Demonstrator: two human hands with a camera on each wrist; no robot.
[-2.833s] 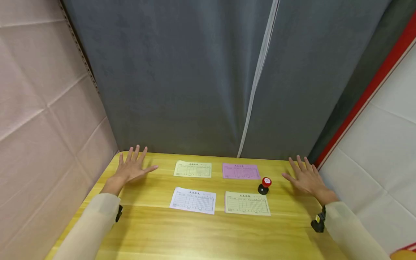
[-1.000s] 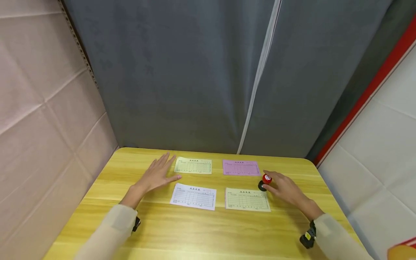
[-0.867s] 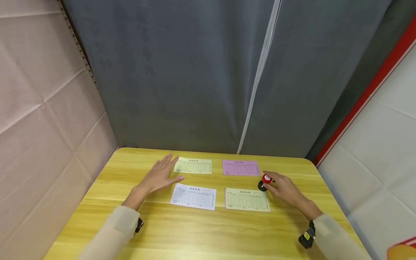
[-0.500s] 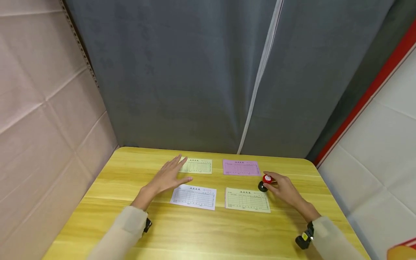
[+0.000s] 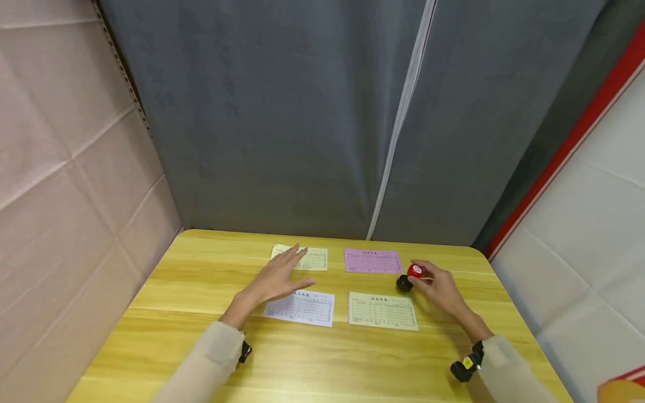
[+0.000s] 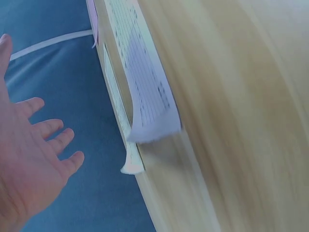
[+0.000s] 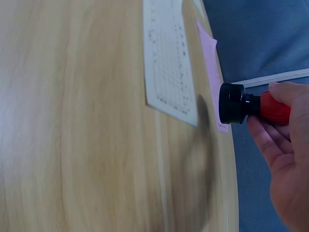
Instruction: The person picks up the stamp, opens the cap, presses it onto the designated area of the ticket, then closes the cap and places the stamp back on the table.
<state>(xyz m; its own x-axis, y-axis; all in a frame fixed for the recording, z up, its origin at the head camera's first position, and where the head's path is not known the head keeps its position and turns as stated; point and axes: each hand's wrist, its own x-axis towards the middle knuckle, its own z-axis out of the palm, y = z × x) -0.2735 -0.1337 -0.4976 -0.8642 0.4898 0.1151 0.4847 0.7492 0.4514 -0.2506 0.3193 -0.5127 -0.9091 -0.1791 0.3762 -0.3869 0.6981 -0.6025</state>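
Note:
My right hand [image 5: 442,288] pinches the red handle of a stamp [image 5: 404,284] between thumb and fingers. In the right wrist view, the stamp [image 7: 232,103] has a round black base and appears off the table, its shadow falling on the wood. My left hand [image 5: 274,281], fingers spread and holding nothing, hovers over the left pair of forms. It covers part of a pale yellow form [image 5: 316,258] and a corner of a white form [image 5: 307,309]. In the left wrist view, that hand [image 6: 34,159] is palm-side visible, apart from the papers.
A pink form [image 5: 373,261] lies at the back, left of the stamp. Another yellow form [image 5: 383,312] lies in front of it, apparently stacked on other sheets. All rest on a wooden table [image 5: 322,364] backed by a grey curtain [image 5: 282,123]. Fabric-covered walls flank both sides.
From flat on the table's left, my left hand has moved right over the left forms. My right hand has moved left, taken the stamp's handle and slightly raised and tilted the stamp.

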